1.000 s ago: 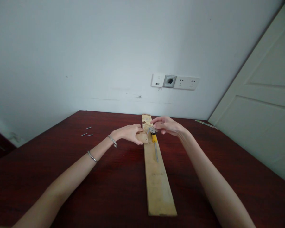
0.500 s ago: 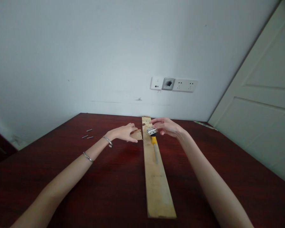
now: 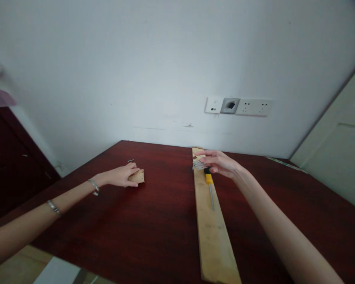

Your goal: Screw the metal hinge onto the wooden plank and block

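Observation:
My left hand (image 3: 121,175) lies on a small wooden block (image 3: 137,176) at the left of the dark red table (image 3: 154,221), fingers curled over it. Close by, a screw (image 3: 130,160) lies just behind that hand. A long pale wooden plank (image 3: 211,225) runs away from me down the table's middle. My right hand (image 3: 220,162) pinches a small metal hinge (image 3: 198,164) at the plank's far end. A yellow-handled screwdriver (image 3: 210,186) rests on the plank just below that hand.
A white wall with a row of sockets (image 3: 239,106) stands behind the table. A pale door (image 3: 337,157) is at the right. Dark furniture (image 3: 14,157) stands at the left, and the table's near-left edge shows floor below.
My left hand has slid the small block away from the plank, far to the left near the screws. My right hand stays at the hinge. The view has turned left.

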Demonstrator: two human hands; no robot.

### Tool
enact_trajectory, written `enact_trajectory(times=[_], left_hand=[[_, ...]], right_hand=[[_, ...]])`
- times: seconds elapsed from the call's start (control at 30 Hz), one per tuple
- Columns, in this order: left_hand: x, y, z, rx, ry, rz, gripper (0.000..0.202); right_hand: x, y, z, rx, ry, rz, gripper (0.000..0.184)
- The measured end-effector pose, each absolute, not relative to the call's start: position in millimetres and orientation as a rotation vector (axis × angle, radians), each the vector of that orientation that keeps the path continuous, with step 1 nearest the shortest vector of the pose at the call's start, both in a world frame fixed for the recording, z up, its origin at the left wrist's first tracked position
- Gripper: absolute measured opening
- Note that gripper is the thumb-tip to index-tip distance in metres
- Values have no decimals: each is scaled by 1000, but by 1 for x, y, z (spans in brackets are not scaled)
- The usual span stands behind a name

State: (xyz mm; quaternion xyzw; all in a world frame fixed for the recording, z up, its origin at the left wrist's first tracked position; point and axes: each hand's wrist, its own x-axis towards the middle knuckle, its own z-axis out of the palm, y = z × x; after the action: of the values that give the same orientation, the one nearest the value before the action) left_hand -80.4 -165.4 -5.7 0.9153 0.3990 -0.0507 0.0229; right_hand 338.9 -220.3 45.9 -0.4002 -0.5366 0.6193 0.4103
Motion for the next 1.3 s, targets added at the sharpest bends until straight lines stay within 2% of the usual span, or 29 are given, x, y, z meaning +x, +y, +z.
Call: enact_trajectory(times=[0.27,0.67,0.77,0.87,0.93,1.03,1.17,1.3], left_hand=[[-131,-185,-19,2673,1438,-356,82],[-108,-181,-9,2460,1584,-628,89],[-79,-179,-1,2634,1513,-429,82],[-30,-180,9,2716,1281,-23,55],[11,-182,14,2598,1121,273,44],[72,-188,16,2370,816,586,37],[129,-191,11,2098,537,716,37],[150,-188,4,1929,448,770,31]], right_hand=[[334,-222,49,-1019,-1356,1620,40],[342,-235,50,-1024,-1338,1600,44],[346,-238,51,-1031,-1344,1585,44],[349,-239,50,-1043,-1341,1555,43],[350,-239,47,-1052,-1335,1534,42],[350,-237,43,-1079,-1323,1514,39],[350,-237,42,-1083,-1306,1497,35],[352,-237,42,-1101,-1303,1473,34]])
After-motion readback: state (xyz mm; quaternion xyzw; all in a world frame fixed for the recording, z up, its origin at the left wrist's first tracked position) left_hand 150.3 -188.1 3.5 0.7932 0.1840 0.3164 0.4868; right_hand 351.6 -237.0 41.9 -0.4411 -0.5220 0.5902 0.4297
